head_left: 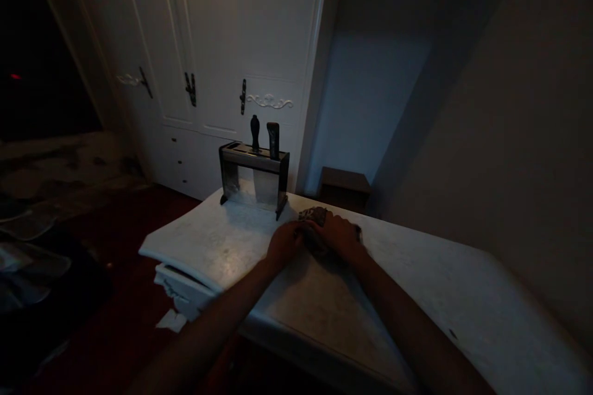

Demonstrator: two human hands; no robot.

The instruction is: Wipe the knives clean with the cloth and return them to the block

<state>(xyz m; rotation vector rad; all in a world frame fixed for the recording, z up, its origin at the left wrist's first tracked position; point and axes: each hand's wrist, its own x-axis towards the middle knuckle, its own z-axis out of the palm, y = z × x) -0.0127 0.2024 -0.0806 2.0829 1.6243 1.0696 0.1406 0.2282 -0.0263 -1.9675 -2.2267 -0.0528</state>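
Note:
Above the white tabletop, my left hand (283, 245) and my right hand (341, 234) meet around a dark, crumpled bundle with a light pattern (315, 216), which looks like cloth. My right fingers curl over its top, while my left fingers press on its near left side. Dim light and my hands hide most of the bundle. Just beyond and to the left stands a knife block (254, 163) with clear sides. A black round-handled tool (254, 131) and a knife with a broad black handle (273, 139) stick up from its slots.
The white dresser top (199, 241) has a tan flat area (328, 321) beneath my forearms. Its left drawer (185, 290) is slightly out. A white wardrobe (208, 31) stands behind, and a small brown cabinet (345, 182) sits by the wall. Clothes-like items (32, 265) lie at left.

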